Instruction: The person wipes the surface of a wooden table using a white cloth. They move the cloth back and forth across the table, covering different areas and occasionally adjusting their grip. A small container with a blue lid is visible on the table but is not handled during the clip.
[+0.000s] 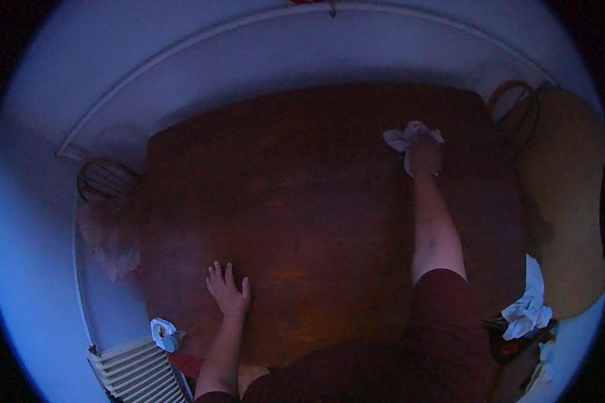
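Note:
A dark brown wooden table (302, 201) with rounded edges stretches out in front of me. Toward its far right part, my right hand (425, 158) presses a crumpled whitish cloth (396, 140) against the tabletop, the arm reaching well forward. Bunched material sticks out around the fingers, which are partly hidden in the dim light. My left hand (228, 294) rests palm down near the front left of the table, fingers spread, holding nothing.
Chair backs stand at the left (107, 178) and far right (515, 111). A see-through plastic bag (114, 242) hangs at the left edge. Lower left are a white radiator (138, 376) and a small white-and-blue object (165, 336). At right are a yellowish-brown rounded surface (565, 201) and crumpled white material (526, 305).

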Motion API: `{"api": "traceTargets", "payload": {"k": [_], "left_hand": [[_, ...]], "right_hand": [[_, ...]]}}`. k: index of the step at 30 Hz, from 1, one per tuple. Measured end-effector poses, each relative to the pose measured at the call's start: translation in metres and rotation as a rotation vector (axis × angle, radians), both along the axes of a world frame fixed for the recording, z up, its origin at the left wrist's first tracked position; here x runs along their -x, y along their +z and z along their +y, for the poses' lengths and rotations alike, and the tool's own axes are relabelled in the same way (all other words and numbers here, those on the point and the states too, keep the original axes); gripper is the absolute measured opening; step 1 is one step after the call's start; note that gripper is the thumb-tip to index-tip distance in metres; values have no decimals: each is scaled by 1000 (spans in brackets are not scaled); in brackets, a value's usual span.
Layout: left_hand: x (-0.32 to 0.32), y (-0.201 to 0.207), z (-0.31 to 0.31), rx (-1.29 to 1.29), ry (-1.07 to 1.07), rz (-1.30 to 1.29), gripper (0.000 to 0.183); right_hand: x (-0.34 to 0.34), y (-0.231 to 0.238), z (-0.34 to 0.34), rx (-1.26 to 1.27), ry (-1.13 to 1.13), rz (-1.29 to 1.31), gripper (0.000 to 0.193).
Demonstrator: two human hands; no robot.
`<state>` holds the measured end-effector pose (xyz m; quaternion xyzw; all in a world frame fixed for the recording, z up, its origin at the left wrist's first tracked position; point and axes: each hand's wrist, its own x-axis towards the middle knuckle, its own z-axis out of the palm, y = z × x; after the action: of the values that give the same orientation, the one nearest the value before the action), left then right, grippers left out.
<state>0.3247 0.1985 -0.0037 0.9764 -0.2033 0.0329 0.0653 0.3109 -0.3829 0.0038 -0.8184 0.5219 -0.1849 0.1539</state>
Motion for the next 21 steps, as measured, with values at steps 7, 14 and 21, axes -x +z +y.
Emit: {"api": "traceTargets", "payload": {"k": [7,14,21], "left_hand": [[-3,10,-2,-14,-35,12,60],[-8,9,-2,6,-60,31,60],[-6,10,-3,19,-53,84,61]], "right_hand": [[-122,30,184,-160,474,-193,41],[-148,-19,143,-42,719,-179,36],[-63,-18,-31,151,-10,15,35]]}}
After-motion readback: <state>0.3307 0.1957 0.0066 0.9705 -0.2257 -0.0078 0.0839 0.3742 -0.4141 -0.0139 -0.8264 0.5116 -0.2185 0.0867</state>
